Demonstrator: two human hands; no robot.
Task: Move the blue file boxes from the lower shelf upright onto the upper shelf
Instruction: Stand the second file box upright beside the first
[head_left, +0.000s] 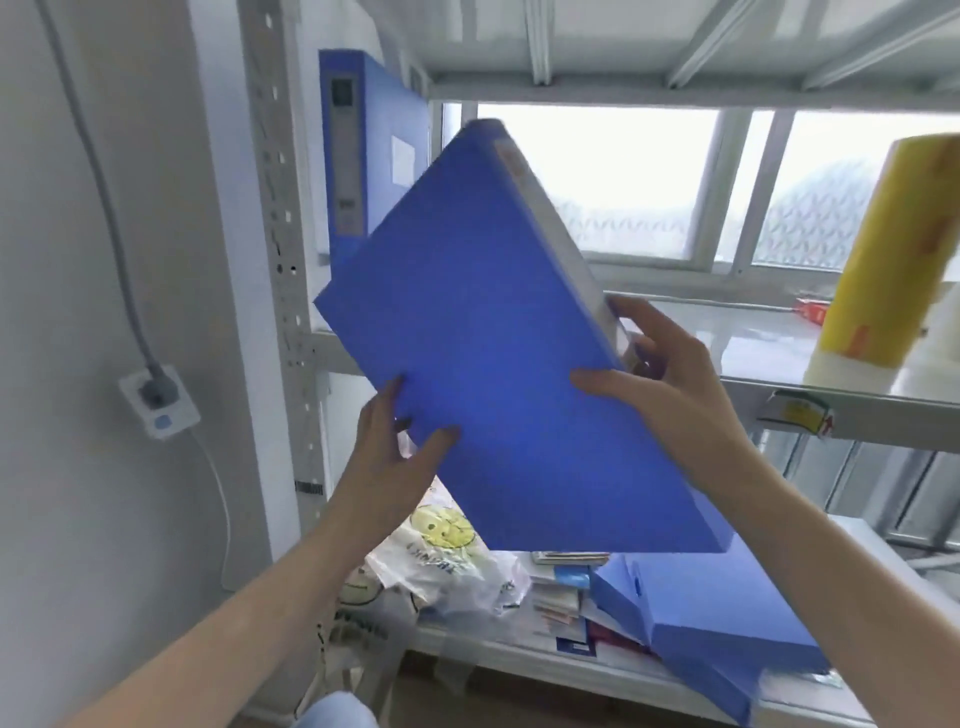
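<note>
I hold a blue file box (488, 332) tilted in the air in front of the shelving, its labelled spine turned up and to the right. My left hand (387, 457) grips its lower left edge, and my right hand (657, 384) grips the spine edge on the right. Another blue file box (363, 156) stands upright at the far left of the upper shelf (753, 343), against the post. More blue file boxes (727, 634) lie flat and stacked on the lower shelf (493, 644), partly hidden by the held box.
A yellow roll (893, 249) stands on the right of the upper shelf, with a small red packet (810, 312) behind it. Plastic bags (441, 561) and small booklets (563, 592) lie on the lower shelf. A perforated post (283, 260) and a wall socket (158, 408) are at left.
</note>
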